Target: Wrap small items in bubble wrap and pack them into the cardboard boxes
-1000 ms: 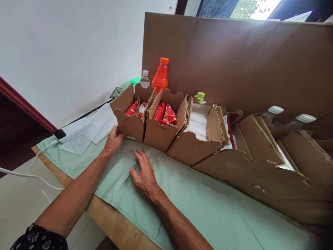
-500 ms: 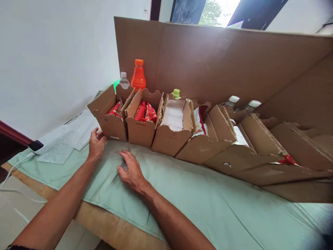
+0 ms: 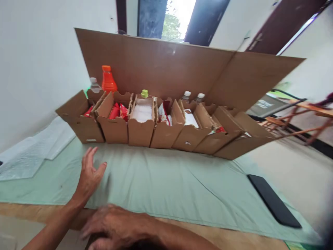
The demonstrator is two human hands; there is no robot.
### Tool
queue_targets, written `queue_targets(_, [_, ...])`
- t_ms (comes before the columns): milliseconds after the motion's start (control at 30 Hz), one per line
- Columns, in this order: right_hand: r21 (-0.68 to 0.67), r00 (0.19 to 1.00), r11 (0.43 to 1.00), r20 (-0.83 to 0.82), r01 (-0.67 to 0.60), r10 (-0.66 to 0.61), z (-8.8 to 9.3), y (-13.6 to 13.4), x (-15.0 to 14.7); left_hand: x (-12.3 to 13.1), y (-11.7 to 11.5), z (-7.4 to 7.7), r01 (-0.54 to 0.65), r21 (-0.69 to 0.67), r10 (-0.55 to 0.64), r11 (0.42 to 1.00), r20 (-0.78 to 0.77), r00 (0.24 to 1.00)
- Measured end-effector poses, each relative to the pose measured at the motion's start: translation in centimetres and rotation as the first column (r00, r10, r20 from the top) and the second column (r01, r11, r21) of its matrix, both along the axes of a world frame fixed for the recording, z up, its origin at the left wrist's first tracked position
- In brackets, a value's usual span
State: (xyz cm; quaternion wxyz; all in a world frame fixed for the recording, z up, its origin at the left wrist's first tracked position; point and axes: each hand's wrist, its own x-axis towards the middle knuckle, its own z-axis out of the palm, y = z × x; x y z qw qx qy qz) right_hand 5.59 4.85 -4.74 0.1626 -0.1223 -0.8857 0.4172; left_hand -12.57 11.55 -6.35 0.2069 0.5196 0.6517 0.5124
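Observation:
My left hand (image 3: pixel 90 173) is over the pale green cloth (image 3: pixel 156 180), fingers apart and nothing in them. It is nearest the leftmost cardboard box (image 3: pixel 90 130), just short of its front. My right hand (image 3: pixel 111 224), smeared by motion, is lower and nearer to me at the table's front edge; its fingers look spread, with no object visible in them. Several open cardboard boxes stand in a row beyond my hands. Red packets (image 3: pixel 118 111) lie in the second box from the left, and a white bubbly-looking pack (image 3: pixel 142 111) fills the third.
Behind the boxes stands a tall cardboard panel (image 3: pixel 161 66). An orange bottle (image 3: pixel 108 80) and clear bottles (image 3: pixel 199 98) rise above the box backs. Bubble wrap (image 3: pixel 31 149) lies at the left. A flat black object (image 3: pixel 273 199) rests on the cloth at the right.
The view has swung right, bringing in the row's right end and the black object. My left hand has come away from the leftmost box; my right hand has drawn back towards me.

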Motion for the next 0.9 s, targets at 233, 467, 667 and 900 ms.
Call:
queue_targets(233, [-0.32,0.807,0.755,0.063,0.573,-0.587,5.3,-1.7,13.6,12.4,0.3,0.5,0.577,-0.008,-0.495,0.817,-0.523,0.693])
queue_targets(467, [-0.347,0.622,0.547,0.159,0.762,-0.767,4.1,-4.4,21.9,17.6,-0.4,-3.4,0.682,-0.117,-0.541,0.722,-0.709,0.451])
queue_targets(667, [-0.082,0.547,0.541,0.154,0.837,-0.823,5.1,-4.1,27.0,16.7,-0.7,-4.5,0.69,-0.114,-0.469,0.715,-0.81,0.351])
queue_targets(900, [0.364,-0.121,-0.156,-0.117,0.918,-0.986,18.2,4.1,36.8,16.9,-0.7,-4.6,0.703,-0.092,-0.466,0.705,-0.808,0.361])
